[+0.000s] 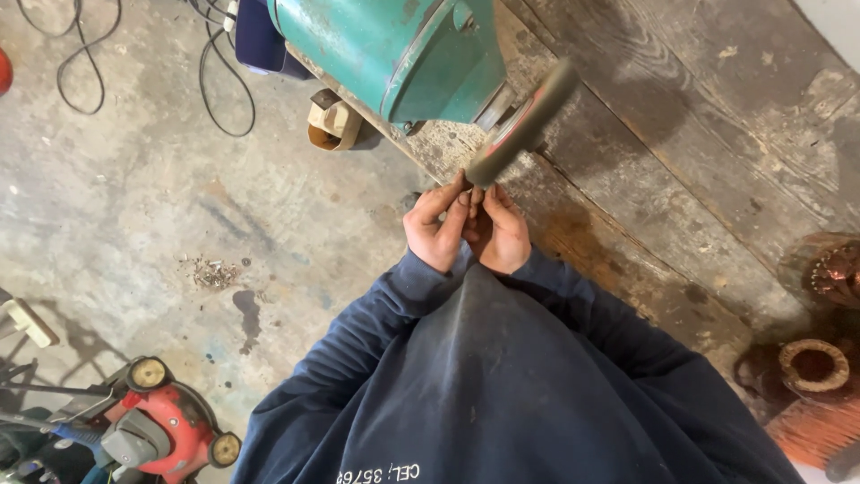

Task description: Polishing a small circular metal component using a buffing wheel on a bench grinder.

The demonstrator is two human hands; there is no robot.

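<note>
Both the left hand (436, 229) and the right hand (498, 231) pinch a small dark workpiece (469, 190), too small to identify, against the lower rim of the grinding wheel (524, 121) on the green bench grinder (403, 49), which sits on a worn wooden workbench (699, 152).

Workshop, rough one. Green bench grinder (403, 54) at 12 o'clock, its wheel (524, 121) overhanging a worn, stained wooden bench (708, 152) running from 12 to 4. Stained concrete floor (134, 206) at 9, with a small pile of metal scraps (213, 272) on it. Black cables (85, 63) looped at 10-11 o'clock. Red wheeled machine (161, 421), looks like a mower, at 8. Copper motor windings (815, 394) at 4 o'clock, rusty parts just beside them
</note>
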